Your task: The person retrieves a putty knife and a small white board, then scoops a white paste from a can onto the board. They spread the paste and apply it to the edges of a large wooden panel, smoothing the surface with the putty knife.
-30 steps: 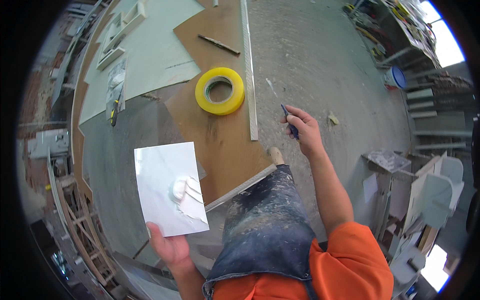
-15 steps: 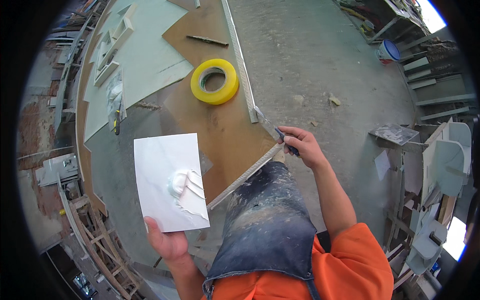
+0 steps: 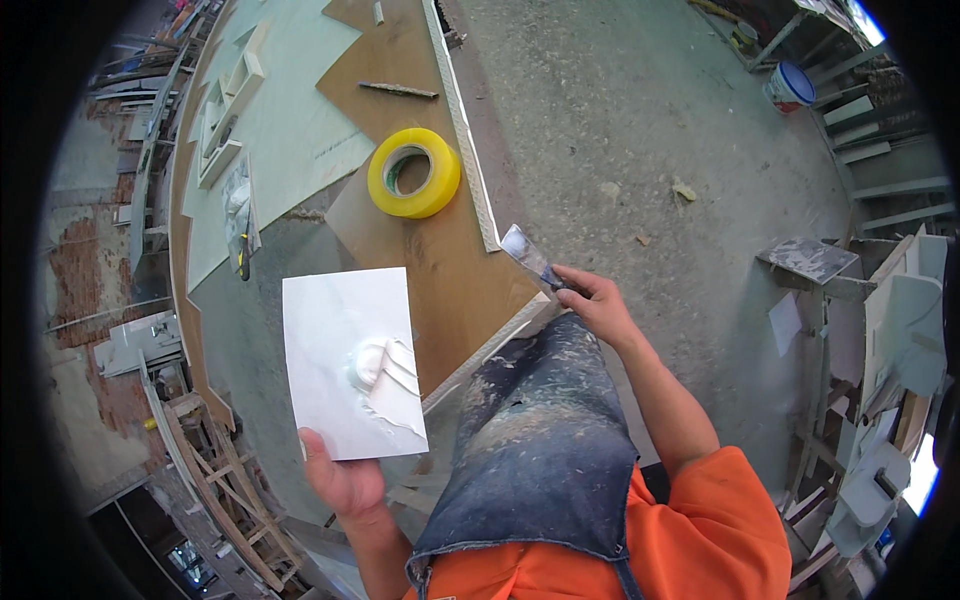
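My left hand grips the lower edge of a white rectangular board, thumb on top and the other fingers mostly hidden beneath. A mound of white paste with smeared ridges lies on its lower right part. My right hand is closed round the dark handle of a putty knife. The knife's flat blade, with some white residue, points up and left beside the corner of a brown wooden panel. White material coats the panel's edges. A big roll of yellow tape lies on this panel.
Beyond the tape lies a thin dark stick. Pale green sheet covers the table's left part, carrying white frame pieces and a plastic bag. A bucket stands far right; scrap panels pile up at right.
My right hand has turned the putty knife, so the blade now shows its broad face instead of its thin edge. The view has shifted slightly; my left hand still holds the board.
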A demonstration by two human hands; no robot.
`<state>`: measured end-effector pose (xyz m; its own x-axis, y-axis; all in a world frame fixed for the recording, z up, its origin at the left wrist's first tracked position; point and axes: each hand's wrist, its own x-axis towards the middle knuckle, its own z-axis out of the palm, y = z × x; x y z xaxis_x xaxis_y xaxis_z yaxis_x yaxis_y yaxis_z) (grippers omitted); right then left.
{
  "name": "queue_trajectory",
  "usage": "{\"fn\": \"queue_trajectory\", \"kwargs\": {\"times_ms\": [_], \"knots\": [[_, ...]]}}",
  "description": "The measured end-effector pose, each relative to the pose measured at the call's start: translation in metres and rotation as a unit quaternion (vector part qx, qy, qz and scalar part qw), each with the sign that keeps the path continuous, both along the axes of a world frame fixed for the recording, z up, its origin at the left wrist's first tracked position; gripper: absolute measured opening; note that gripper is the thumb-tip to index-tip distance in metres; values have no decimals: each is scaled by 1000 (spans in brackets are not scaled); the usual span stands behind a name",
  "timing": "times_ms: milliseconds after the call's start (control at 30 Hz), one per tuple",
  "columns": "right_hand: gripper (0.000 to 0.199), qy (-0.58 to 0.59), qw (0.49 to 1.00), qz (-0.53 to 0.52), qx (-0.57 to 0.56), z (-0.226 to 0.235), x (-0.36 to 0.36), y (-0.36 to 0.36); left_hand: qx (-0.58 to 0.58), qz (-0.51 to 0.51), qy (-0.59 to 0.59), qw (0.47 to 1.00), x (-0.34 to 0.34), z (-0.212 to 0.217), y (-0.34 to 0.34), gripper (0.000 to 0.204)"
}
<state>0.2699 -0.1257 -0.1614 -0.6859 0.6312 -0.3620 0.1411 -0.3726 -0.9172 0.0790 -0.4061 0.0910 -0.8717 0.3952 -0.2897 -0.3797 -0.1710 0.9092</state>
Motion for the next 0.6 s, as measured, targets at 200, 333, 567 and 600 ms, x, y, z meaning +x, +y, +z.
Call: {"fn": "queue_trajectory", "kwargs": {"times_ms": [200,333,567,600], "knots": [[48,-16,997,-69,-27,23,18,14,-2,7,-2,1000,6,5,13,71],[46,44,998,-13,-30,72,20,20,-1,21,-20,1000,5,4,16,71],[46,-2,999,52,-18,53,3,28,-1,10,-11,1000,3,1,8,72],[47,5,998,53,-38,46,-1,30,-2,7,-9,1000,2,1,8,72]]}}
